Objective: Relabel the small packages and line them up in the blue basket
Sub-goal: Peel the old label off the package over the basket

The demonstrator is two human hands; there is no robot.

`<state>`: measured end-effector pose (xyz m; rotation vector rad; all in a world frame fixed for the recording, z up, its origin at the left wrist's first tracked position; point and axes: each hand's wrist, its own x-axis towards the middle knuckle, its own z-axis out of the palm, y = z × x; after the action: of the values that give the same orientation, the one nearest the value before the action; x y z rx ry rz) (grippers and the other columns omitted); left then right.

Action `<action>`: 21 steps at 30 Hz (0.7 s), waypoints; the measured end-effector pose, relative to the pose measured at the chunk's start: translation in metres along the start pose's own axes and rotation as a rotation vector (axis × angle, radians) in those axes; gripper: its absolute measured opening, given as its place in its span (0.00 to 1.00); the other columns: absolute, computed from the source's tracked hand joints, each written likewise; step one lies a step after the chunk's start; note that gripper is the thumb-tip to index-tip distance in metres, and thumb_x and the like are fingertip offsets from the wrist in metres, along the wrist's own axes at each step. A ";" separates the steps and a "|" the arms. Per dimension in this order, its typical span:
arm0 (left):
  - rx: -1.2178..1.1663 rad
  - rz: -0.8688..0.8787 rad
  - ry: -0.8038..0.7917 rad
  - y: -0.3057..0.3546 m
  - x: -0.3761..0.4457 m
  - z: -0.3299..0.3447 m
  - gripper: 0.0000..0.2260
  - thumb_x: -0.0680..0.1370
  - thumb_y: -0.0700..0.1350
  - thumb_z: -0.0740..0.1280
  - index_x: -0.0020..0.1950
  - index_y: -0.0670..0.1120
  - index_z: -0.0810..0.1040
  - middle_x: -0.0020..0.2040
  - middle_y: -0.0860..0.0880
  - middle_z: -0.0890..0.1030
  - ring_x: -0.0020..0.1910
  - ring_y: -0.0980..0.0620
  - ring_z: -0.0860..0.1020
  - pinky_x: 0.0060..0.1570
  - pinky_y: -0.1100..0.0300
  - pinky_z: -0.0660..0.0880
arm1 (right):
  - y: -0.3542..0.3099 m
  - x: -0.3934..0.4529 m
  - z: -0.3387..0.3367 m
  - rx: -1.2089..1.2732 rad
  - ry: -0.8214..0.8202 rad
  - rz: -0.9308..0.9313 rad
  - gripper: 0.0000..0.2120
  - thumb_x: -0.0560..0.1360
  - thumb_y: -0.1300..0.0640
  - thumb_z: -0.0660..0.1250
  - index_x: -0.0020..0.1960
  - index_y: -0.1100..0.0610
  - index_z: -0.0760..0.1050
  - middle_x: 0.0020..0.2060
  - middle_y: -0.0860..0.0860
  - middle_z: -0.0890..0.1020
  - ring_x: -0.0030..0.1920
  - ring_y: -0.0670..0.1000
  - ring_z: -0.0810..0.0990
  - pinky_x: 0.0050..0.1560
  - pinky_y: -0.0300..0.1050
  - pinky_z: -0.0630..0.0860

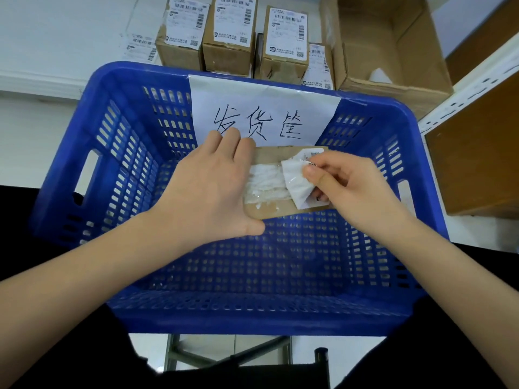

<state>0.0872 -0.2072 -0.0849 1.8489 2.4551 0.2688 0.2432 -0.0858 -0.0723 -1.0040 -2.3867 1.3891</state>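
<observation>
Both hands work above the blue basket [70, 175]: left hand [207, 189] grips a package [266, 211], right hand [345, 183] pinches its half-peeled label [295, 178]; nothing seems lined up inside yet.

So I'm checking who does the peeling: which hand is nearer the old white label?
Right. The right hand pinches the half-peeled label at its lifted edge. The left hand grips the small package by its left end, apart from the label, over the blue basket.

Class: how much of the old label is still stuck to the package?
Partly peeled. The right hand pinches the lifted label, torn white residue lies behind it, and the left hand steadies the package.
</observation>
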 end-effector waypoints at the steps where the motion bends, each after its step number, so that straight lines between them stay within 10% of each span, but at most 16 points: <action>1: 0.014 -0.002 -0.005 -0.001 0.000 0.000 0.38 0.49 0.57 0.74 0.52 0.36 0.74 0.45 0.42 0.72 0.41 0.45 0.68 0.35 0.55 0.69 | -0.002 -0.002 0.001 0.066 -0.039 0.017 0.13 0.80 0.60 0.60 0.45 0.68 0.76 0.36 0.63 0.77 0.33 0.43 0.75 0.36 0.29 0.71; 9: -0.022 -0.023 0.026 -0.004 0.002 -0.003 0.37 0.52 0.60 0.67 0.53 0.37 0.73 0.47 0.43 0.72 0.43 0.49 0.64 0.36 0.57 0.64 | -0.009 -0.010 0.001 0.007 -0.073 -0.105 0.03 0.69 0.45 0.67 0.42 0.41 0.75 0.34 0.36 0.79 0.36 0.38 0.75 0.38 0.31 0.71; 21: -0.026 -0.005 0.038 0.001 0.003 -0.005 0.38 0.52 0.60 0.67 0.53 0.36 0.73 0.47 0.42 0.73 0.44 0.43 0.71 0.37 0.57 0.64 | -0.006 -0.006 0.002 0.125 0.129 0.047 0.07 0.74 0.61 0.70 0.38 0.59 0.80 0.27 0.44 0.81 0.31 0.37 0.80 0.37 0.30 0.74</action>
<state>0.0863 -0.2047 -0.0795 1.8449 2.4681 0.3366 0.2442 -0.0925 -0.0676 -1.0877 -2.1700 1.4237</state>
